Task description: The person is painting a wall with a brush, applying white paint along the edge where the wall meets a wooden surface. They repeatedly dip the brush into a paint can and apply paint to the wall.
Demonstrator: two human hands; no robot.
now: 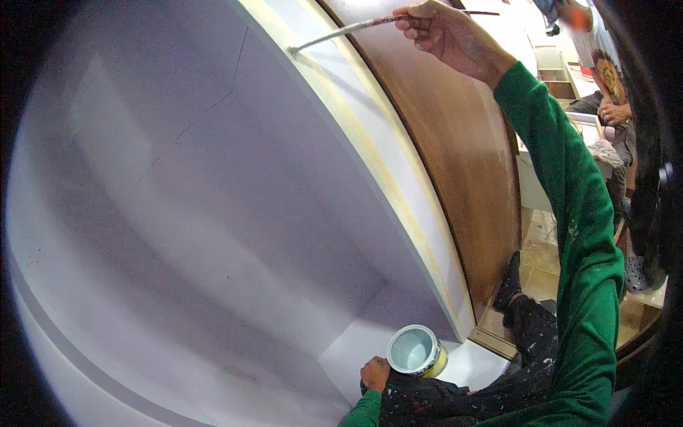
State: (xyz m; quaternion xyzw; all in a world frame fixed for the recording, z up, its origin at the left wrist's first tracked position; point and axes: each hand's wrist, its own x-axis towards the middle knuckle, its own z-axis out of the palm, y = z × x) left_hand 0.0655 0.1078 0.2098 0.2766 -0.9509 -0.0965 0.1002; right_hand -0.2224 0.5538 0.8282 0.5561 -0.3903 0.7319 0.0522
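Head view: R hand (452,37), far, clamped on brush (348,29).
Brush: prob. light, stiff handle; hold mid-shaft.
L hand (375,373): near, by can (414,350); grip can't tell.

A slim, long-handled brush (343,31), its pale front part streaked with whitish paint, slants slightly downward, its tip touching the edge of a white strip (398,171) banded with patchy yellow. Below, an open, round can (440,364) with yellow on its side holds pale bluish-white paint (413,352).
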